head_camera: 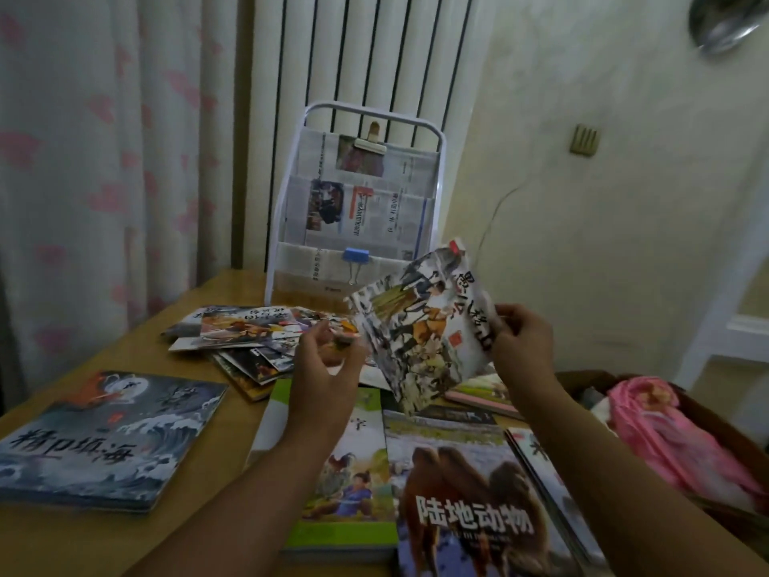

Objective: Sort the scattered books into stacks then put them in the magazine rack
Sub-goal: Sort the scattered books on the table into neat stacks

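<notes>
My right hand (522, 341) grips the right edge of a thin ink-painting book (420, 326), tilted in the air above the table. Beside the book's left edge, my left hand (328, 360) has its fingers loosely curled; whether it touches the book is unclear. Several small books lie scattered in a heap (245, 333) behind my left hand. A dark wave-cover book (108, 437) lies at the left. A green-edged book (353, 472) and a camel-cover book (470, 501) lie near me. The white magazine rack (353, 202), lined with newspaper, stands at the table's far edge.
The wooden table (216, 530) runs toward a radiator and a curtain at the back. More thin books (553, 485) lie at the right edge. A box with pink cloth (674, 435) sits to the right of the table. A blue binder clip (355, 256) hangs on the rack.
</notes>
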